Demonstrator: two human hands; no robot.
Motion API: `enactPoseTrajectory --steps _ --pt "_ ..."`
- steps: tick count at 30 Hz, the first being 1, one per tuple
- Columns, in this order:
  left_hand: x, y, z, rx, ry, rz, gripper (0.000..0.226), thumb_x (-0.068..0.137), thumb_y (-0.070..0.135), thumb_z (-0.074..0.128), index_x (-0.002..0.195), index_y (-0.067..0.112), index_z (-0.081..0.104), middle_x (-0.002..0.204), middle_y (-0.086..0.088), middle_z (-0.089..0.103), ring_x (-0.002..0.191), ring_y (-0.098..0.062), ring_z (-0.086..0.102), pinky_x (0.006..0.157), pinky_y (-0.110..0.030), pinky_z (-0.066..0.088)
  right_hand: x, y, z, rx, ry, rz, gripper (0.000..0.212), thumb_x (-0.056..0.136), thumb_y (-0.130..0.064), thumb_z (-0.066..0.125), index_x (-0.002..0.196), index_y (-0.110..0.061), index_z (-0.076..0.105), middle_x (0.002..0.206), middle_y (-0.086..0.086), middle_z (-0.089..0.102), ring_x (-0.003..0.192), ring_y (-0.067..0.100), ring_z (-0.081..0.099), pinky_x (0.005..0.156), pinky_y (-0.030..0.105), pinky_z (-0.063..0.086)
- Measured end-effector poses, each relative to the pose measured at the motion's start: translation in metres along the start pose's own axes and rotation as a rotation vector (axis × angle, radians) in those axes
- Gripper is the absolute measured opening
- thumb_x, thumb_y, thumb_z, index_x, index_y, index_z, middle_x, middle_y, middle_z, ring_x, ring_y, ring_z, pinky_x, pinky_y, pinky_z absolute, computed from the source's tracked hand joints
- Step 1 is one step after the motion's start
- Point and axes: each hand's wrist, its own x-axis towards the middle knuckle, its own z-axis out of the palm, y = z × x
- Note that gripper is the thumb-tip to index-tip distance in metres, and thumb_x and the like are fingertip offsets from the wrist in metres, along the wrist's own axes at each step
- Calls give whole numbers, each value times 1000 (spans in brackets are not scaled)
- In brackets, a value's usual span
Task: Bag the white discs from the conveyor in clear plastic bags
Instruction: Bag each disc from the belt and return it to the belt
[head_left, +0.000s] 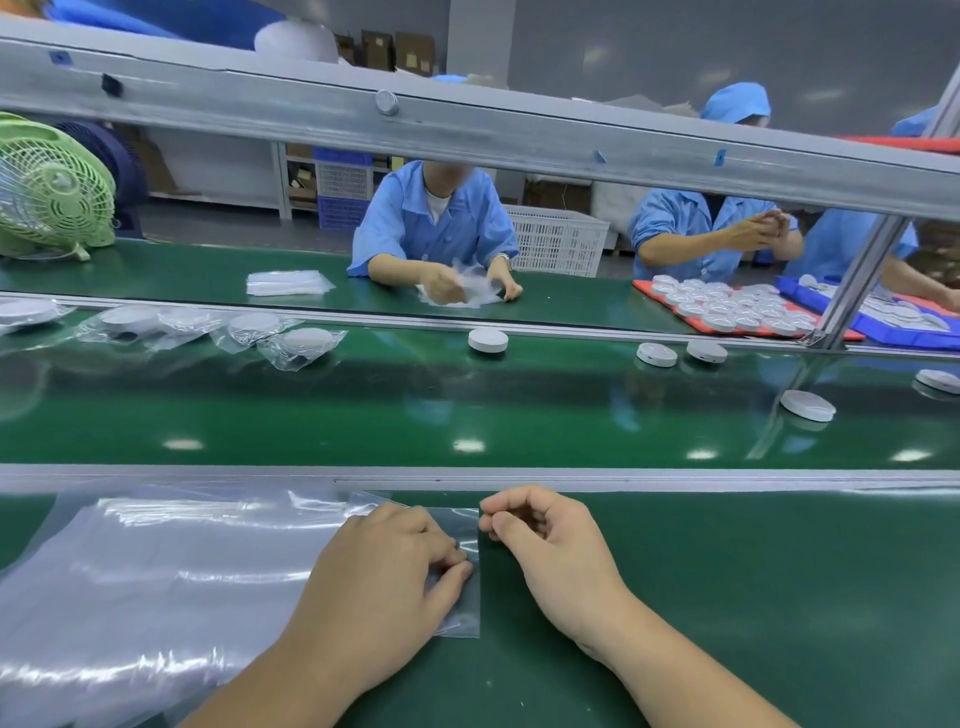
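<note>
Your left hand rests on a single clear bag that lies flat on the green counter. Its fingertips are curled and pinch the plastic near the bag's right edge. Your right hand is clenched loosely just beside it, thumb and forefinger at the bag's upper right corner. You cannot tell from here whether they actually have the film between them. The bag looks flat and unopened, and it holds no disc. The stack of bags lies to your left, partly under your left forearm.

On the conveyor beyond the rail, several bagged discs sit at the far left, so part of the work is done. To the right, bare white discs lie well apart from one another, and the nearest disc is off to your right, out past the rail. You appear to be at the step of opening the bag's mouth. Taking a disc, sliding it in and putting it back on the belt are all left to do.
</note>
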Motion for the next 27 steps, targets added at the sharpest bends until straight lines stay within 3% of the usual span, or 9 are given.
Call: enactPoseTrajectory --steps 11,16,20,27 --pt "-1 1 -2 -14 6 6 30 92 58 47 100 44 72 93 27 59 95 -1 50 88 -25 43 0 1 -1 -18 -17 -20 23 96 -11 64 91 -30 76 91 -11 79 91 5 73 88 23 55" --pt "0 1 -3 -23 16 10 27 91 57 51 98 43 73 91 27 59 94 -2 50 86 -24 43 -1 0 -1 -27 -26 -32 30 97 -13 64 90 -41 75 92 -13 78 92 5 73 87 20 55" --pt "-1 0 -2 -9 -1 13 30 92 59 46 100 45 71 93 27 58 96 -3 49 87 -23 41 0 2 -1 -18 -22 -25 22 96 -13 64 91 -31 76 92 -12 79 92 6 73 89 23 55" --pt "0 -1 -1 -20 7 11 27 91 57 48 98 45 72 92 28 58 95 -1 49 86 -24 42 0 2 0 -35 -28 -23 19 96 -16 64 92 -31 75 92 -12 78 92 6 73 92 28 56"
